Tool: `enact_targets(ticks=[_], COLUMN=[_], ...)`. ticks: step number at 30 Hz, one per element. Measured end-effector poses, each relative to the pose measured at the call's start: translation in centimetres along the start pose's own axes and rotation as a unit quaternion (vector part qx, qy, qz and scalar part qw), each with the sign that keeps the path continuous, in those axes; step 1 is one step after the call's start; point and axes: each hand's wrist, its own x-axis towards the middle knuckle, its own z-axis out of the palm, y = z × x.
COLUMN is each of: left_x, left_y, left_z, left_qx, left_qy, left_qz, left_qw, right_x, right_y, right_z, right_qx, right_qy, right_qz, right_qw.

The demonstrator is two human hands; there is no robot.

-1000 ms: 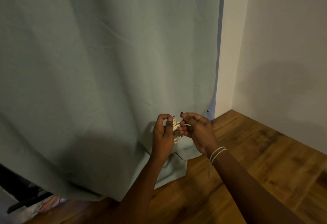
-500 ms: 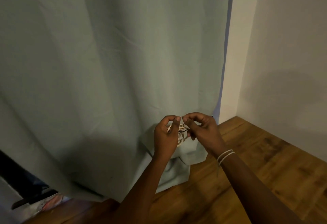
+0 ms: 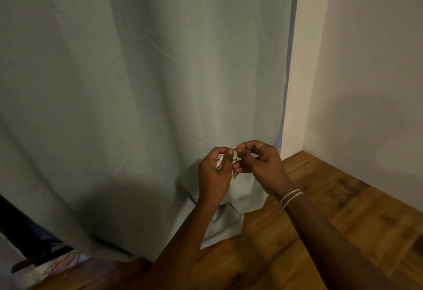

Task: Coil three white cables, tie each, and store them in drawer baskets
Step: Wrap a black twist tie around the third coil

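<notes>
Up close, I saw the coiled white cable [image 3: 220,164] bunched in my left hand [image 3: 214,176], its grip closed around it, just before the curtain [image 3: 137,83]. My right hand [image 3: 261,164] pinched a thin dark tie [image 3: 235,150] beside the coil.

Both hands raised together in front of the body, fingers pinched.

The left hand [image 3: 214,175] is curled with its back toward the camera, thumb pressed up against the forefinger, closed around a small white coiled cable [image 3: 220,164]. The right hand [image 3: 261,166] sits just beside it, fingertips touching the left's, thumb and forefinger pinching a thin dark tie [image 3: 235,150], the other fingers bent under. Both bare forearms reach forward from the lower edge, the right wrist banded by thin pale loops [image 3: 290,197].
</notes>
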Motion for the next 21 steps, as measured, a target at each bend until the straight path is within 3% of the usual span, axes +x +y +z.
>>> enact_targets(ticks=[21], left_x=[-0.2], left_y=[0.8], left_z=[0.2], left_qx=[-0.013], left_qy=[-0.013], left_qz=[0.037], left_qw=[0.999], right_x=[-0.4], right_y=[-0.5], right_z=[-0.8], right_qx=[0.080], right_qy=[-0.006], right_qz=[0.033], right_qw=[0.996])
